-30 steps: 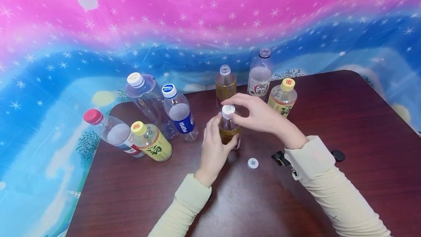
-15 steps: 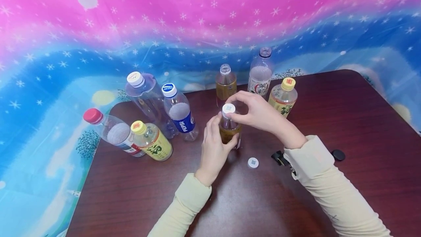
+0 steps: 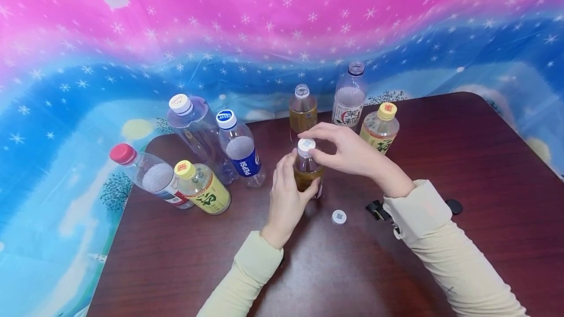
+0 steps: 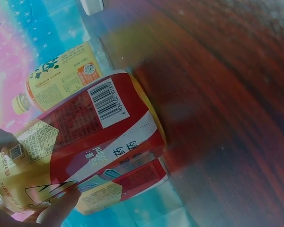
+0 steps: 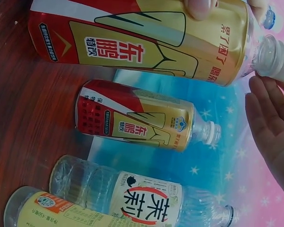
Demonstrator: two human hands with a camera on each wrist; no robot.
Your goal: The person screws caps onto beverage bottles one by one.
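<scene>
A gold-and-red drink bottle [image 3: 306, 179] stands upright near the middle of the dark wooden table [image 3: 379, 268]. My left hand [image 3: 285, 202] grips its upper part from the near left side, thumb on the right. At the top, my right hand [image 3: 348, 153] pinches the white cap [image 3: 306, 146] between thumb and fingers. The right wrist view shows the cap [image 5: 274, 56] on the bottle neck, with right fingers at its edge. A loose white cap [image 3: 339, 216] lies on the table to the near right. Most of the bottle's label is hidden by my left hand in the head view.
Behind stand an uncapped matching bottle [image 3: 303, 111], an uncapped jasmine-label bottle [image 3: 349, 99] and a yellow-capped bottle [image 3: 380, 128]. On the left are a Pepsi bottle [image 3: 241, 150], a large clear bottle [image 3: 196, 136], a red-capped bottle [image 3: 154, 175] and another yellow-capped bottle [image 3: 204, 190].
My right thumb and fingers have turned around the white cap and back, staying at the bottle's top. The left hand keeps its grip and the bottle stays in place.
</scene>
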